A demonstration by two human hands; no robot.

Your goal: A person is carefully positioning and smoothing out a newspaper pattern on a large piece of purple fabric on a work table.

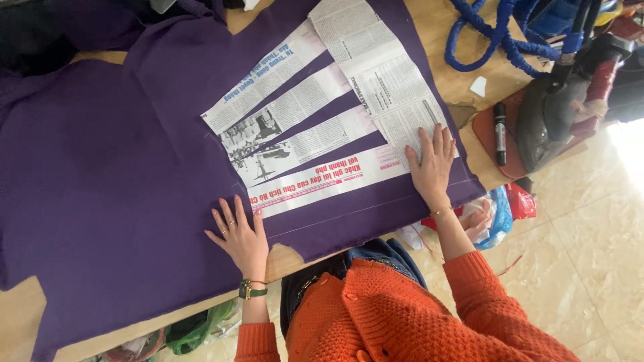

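Both hands lie flat with fingers spread, the left hand (240, 233) on purple fabric (114, 167) just beside the newspaper pattern (322, 127), the right hand (431, 163) on it, its 4 strips fanning up-left from her.

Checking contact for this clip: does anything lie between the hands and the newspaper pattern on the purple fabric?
Nothing visible does. The right hand rests flat on the newspaper pattern; the left hand lies on the purple fabric beside the pattern's lower corner.

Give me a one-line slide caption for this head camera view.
Left hand flat on purple fabric, right hand pressing a newspaper pattern onto it.
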